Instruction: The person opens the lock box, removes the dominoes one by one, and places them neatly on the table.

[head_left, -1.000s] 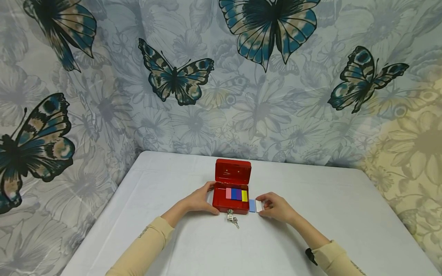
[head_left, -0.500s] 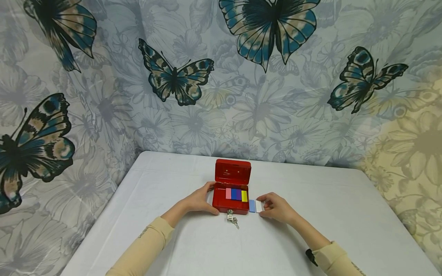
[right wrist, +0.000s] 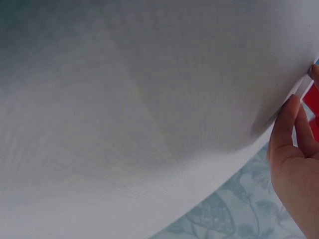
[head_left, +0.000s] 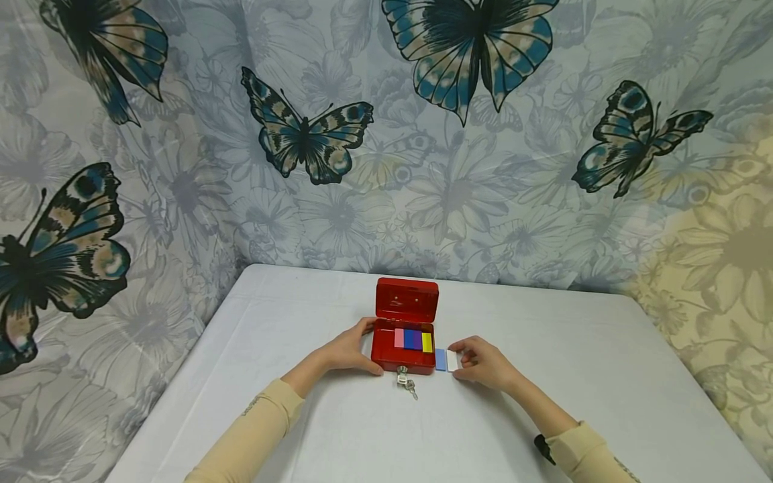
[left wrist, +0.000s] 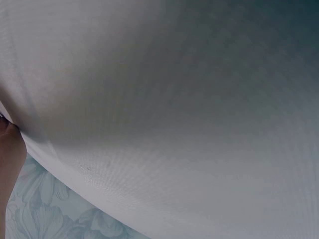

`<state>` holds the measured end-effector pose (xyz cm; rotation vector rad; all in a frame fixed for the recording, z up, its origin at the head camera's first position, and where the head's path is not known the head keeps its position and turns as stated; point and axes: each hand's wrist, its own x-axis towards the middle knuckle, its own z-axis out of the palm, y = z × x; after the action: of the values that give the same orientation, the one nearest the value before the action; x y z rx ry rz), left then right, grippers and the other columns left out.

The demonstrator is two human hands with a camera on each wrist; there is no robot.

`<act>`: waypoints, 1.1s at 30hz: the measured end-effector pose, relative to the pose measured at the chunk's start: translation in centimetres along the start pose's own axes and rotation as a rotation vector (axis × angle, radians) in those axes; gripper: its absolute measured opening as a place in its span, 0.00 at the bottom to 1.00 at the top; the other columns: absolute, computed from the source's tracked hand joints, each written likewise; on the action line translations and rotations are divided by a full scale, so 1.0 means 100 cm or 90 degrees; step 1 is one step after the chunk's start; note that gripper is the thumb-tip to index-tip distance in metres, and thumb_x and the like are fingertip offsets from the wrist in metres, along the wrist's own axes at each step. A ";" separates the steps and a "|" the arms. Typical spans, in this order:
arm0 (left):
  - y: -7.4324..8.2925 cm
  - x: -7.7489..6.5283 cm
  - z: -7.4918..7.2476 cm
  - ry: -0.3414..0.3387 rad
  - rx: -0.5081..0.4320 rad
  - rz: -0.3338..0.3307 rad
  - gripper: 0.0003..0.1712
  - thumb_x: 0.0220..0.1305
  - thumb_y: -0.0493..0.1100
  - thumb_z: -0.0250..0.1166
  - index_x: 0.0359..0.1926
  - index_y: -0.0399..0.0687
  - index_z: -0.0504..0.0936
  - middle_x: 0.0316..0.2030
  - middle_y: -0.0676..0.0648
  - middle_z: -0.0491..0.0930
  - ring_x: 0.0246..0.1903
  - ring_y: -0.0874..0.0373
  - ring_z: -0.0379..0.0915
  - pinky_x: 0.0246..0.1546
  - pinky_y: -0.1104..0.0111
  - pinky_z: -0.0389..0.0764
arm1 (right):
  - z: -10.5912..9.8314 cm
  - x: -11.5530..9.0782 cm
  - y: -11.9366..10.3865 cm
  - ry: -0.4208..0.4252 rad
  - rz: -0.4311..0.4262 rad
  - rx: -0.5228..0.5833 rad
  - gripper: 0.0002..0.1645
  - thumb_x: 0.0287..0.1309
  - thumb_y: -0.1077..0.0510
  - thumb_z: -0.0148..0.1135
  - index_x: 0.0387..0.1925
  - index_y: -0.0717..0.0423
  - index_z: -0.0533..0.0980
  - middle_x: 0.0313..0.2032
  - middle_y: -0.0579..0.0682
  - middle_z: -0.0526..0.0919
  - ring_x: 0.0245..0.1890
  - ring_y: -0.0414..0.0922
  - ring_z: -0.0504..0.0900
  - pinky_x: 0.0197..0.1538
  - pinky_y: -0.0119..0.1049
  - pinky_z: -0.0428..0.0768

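A red cash box stands with its lid raised. Pink, blue, purple and yellow rectangular blocks lie side by side inside it. My left hand grips the box's left side, fingers at the back and thumb at the front corner. Right of the box, a light blue rectangle lies beside a small white rectangle. My right hand pinches the white one by its two ends, between thumb and fingers. In the right wrist view, the right hand shows at the edge.
Keys hang from the lock at the front of the box. White cloth covers the table. Behind it rises a floral backdrop with printed butterflies.
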<state>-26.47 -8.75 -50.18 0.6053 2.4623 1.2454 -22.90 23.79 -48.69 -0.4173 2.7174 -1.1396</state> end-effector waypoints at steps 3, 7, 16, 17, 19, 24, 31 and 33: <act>0.000 0.000 0.000 0.000 -0.002 0.002 0.60 0.41 0.49 0.81 0.71 0.47 0.56 0.68 0.44 0.64 0.67 0.49 0.58 0.68 0.51 0.59 | 0.000 -0.001 -0.001 -0.001 -0.003 0.001 0.25 0.47 0.64 0.75 0.49 0.61 0.78 0.36 0.52 0.74 0.35 0.46 0.74 0.35 0.28 0.78; 0.000 0.000 0.000 0.002 -0.004 0.000 0.60 0.40 0.49 0.81 0.71 0.48 0.56 0.68 0.45 0.64 0.67 0.49 0.58 0.68 0.50 0.60 | -0.001 -0.001 -0.001 -0.001 -0.006 0.000 0.26 0.47 0.63 0.75 0.50 0.61 0.78 0.36 0.52 0.74 0.35 0.46 0.74 0.35 0.28 0.78; 0.000 0.001 0.000 0.004 -0.009 -0.003 0.60 0.40 0.49 0.81 0.71 0.47 0.56 0.68 0.44 0.64 0.67 0.49 0.59 0.67 0.49 0.60 | -0.001 -0.002 0.000 -0.006 0.008 0.023 0.28 0.49 0.61 0.75 0.53 0.63 0.77 0.36 0.51 0.76 0.37 0.47 0.74 0.36 0.29 0.79; 0.000 0.001 0.000 0.004 -0.008 -0.004 0.60 0.40 0.50 0.81 0.71 0.47 0.56 0.68 0.44 0.64 0.67 0.49 0.59 0.67 0.49 0.60 | -0.001 -0.003 0.000 -0.007 0.015 0.029 0.29 0.49 0.61 0.75 0.53 0.63 0.76 0.36 0.51 0.76 0.37 0.47 0.74 0.36 0.30 0.79; 0.000 0.001 0.001 0.005 -0.006 -0.004 0.60 0.40 0.50 0.81 0.71 0.47 0.56 0.68 0.44 0.64 0.67 0.49 0.59 0.67 0.50 0.60 | -0.001 -0.003 0.000 -0.005 0.033 0.041 0.29 0.50 0.60 0.74 0.54 0.63 0.76 0.36 0.51 0.77 0.38 0.46 0.74 0.37 0.31 0.79; -0.001 0.002 0.001 0.002 -0.002 -0.002 0.60 0.41 0.50 0.81 0.71 0.47 0.56 0.68 0.44 0.64 0.67 0.49 0.59 0.67 0.50 0.60 | -0.001 -0.005 -0.001 0.002 0.065 0.067 0.29 0.50 0.60 0.74 0.55 0.62 0.76 0.37 0.51 0.78 0.38 0.46 0.75 0.36 0.32 0.78; -0.001 0.002 0.001 0.001 -0.003 0.000 0.60 0.40 0.49 0.81 0.71 0.47 0.56 0.68 0.45 0.64 0.67 0.49 0.59 0.67 0.50 0.60 | -0.002 -0.006 -0.001 0.018 0.084 0.086 0.28 0.51 0.59 0.73 0.54 0.61 0.77 0.41 0.50 0.80 0.39 0.45 0.76 0.37 0.33 0.78; -0.001 0.002 0.001 0.001 -0.004 -0.002 0.60 0.40 0.49 0.81 0.71 0.47 0.56 0.68 0.45 0.64 0.67 0.49 0.59 0.67 0.50 0.60 | -0.002 -0.006 -0.002 0.024 0.091 0.092 0.27 0.52 0.59 0.73 0.54 0.60 0.77 0.43 0.51 0.80 0.40 0.46 0.76 0.39 0.34 0.78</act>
<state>-26.59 -8.67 -50.34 0.5995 2.4594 1.2528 -22.32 23.98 -48.38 -0.1790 2.6246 -1.3046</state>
